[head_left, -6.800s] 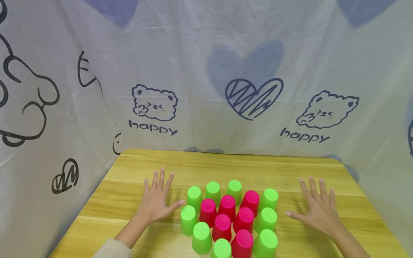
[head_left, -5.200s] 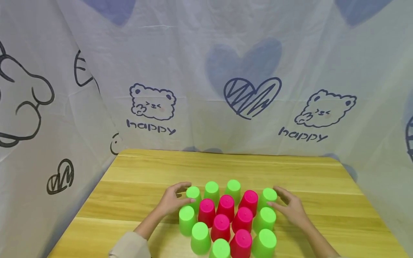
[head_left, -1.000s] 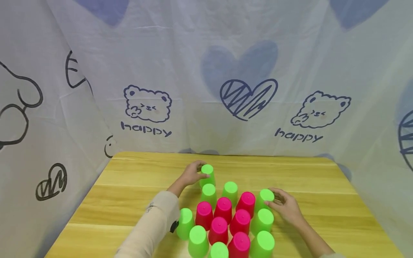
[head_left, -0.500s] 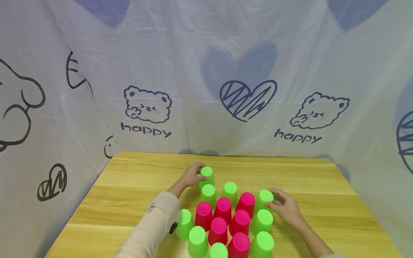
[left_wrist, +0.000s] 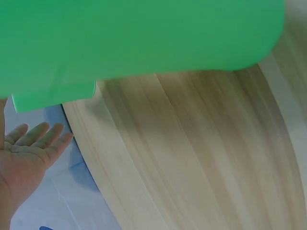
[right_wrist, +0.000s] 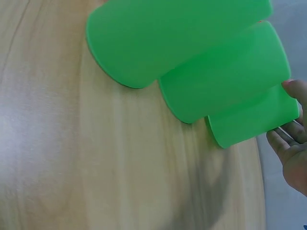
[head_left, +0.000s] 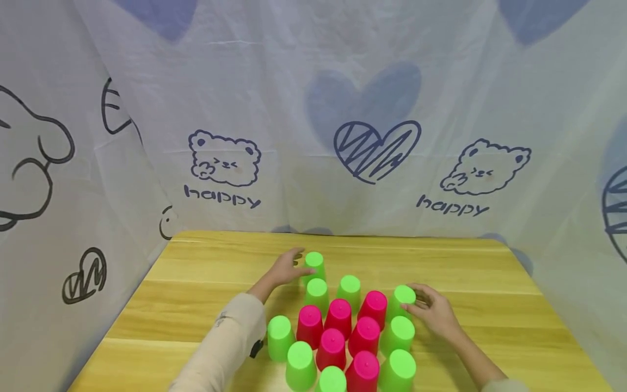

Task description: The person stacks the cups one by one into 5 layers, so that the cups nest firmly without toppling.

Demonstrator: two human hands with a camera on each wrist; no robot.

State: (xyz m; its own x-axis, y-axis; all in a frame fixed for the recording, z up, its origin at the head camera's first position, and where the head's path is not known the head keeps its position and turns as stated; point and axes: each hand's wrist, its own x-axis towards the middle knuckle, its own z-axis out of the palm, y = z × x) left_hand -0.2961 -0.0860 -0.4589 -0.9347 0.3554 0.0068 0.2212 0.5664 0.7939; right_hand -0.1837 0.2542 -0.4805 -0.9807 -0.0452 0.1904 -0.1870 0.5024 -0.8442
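My left hand (head_left: 283, 269) stands with spread fingers beside a green upside-down plastic cup (head_left: 314, 263) at the far end of the group. In the left wrist view, the straight fingers (left_wrist: 41, 139) show a gap from that cup (left_wrist: 57, 97), and another green cup (left_wrist: 144, 38) fills the foreground. My right hand (head_left: 436, 317) holds the back right green cup (head_left: 403, 298), thumb in front and fingers behind. The right wrist view shows this cup (right_wrist: 256, 117) standing on the table, fingertips at its closed end. Several red cups (head_left: 332, 348) stand upside down in the middle.
More green cups (head_left: 300, 365) edge the red ones on the left, front and right (head_left: 398, 332), with two (head_left: 317, 294) (head_left: 349, 291) behind them. The wooden table (head_left: 210, 256) ends at a white printed curtain (head_left: 294, 185).
The left hand gripped the back left green cup, carried it farther back and now has loosened its fingers from it. The right hand came in from the side to the back right cup.
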